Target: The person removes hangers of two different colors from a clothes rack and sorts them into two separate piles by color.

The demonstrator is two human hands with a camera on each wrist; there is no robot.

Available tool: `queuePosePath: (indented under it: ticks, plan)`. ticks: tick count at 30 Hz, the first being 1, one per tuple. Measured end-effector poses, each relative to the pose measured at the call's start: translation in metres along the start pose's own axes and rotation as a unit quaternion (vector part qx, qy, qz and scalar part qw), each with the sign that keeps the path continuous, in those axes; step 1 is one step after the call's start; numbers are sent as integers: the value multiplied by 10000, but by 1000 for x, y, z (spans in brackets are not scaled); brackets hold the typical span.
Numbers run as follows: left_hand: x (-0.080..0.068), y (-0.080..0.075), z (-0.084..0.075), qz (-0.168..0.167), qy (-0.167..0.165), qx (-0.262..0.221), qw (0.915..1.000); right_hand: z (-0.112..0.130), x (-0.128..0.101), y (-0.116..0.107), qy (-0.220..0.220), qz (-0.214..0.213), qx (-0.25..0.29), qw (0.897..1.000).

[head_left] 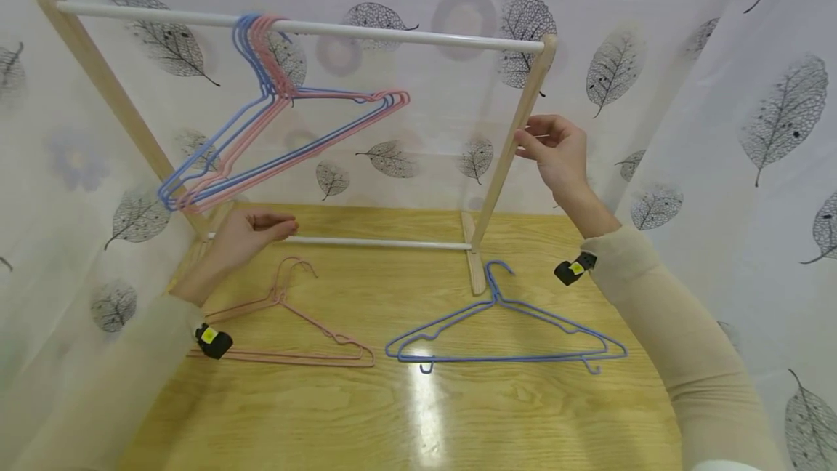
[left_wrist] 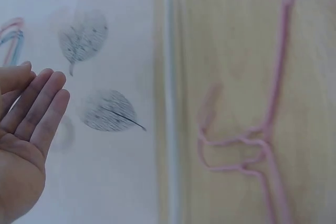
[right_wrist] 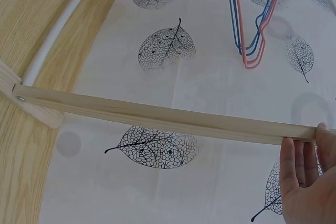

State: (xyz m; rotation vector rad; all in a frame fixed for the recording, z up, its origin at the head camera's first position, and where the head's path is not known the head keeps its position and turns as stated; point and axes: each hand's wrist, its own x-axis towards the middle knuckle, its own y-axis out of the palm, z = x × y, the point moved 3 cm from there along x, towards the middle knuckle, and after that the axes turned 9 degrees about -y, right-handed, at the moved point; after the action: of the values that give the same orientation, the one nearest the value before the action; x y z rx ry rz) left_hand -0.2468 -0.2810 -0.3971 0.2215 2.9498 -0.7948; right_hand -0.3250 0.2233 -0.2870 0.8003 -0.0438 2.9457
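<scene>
My right hand [head_left: 556, 151] grips the right wooden post [head_left: 502, 173] of a clothes rack. In the right wrist view its thumb lies on one side of the post [right_wrist: 173, 118] and its fingers on the other. My left hand [head_left: 243, 238], fingers nearly straight and holding nothing, hovers by the rack's low white bar [head_left: 386, 243]. Blue and pink hangers [head_left: 261, 64] hang together from the top bar [head_left: 405, 36], left of its middle. Below my left hand, pink hangers [head_left: 280, 300] lie on the table, partly hidden by my left arm. Blue hangers [head_left: 495, 300] lie further right.
The rack's left post [head_left: 118, 93] leans at the far left, and the right foot [head_left: 477, 275] stands just behind the blue hangers. A wooden table [head_left: 327, 413] lies beneath everything. Leaf-printed white cloth [head_left: 706, 115] encloses the back and sides.
</scene>
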Motion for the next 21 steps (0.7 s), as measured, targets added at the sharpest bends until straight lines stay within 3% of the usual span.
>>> queuePosePath:
  ticks: [8, 14, 18, 21]
  plan:
    - [5, -12, -67, -577, 762, 9, 9954, 0, 0, 0, 28, 16, -35, 10000]
    - [4, -21, -115, -822, 1427, -447, 9853, 1, -1, 0, 13, 26, -113, 9999]
    - [7, -33, -138, -954, 1774, -940, 9750, 1, -1, -1, -33, 31, -138, 9999]
    - [11, -43, -149, -1270, 1915, -901, 9691, 0, 0, -2, -35, 44, -135, 9999]
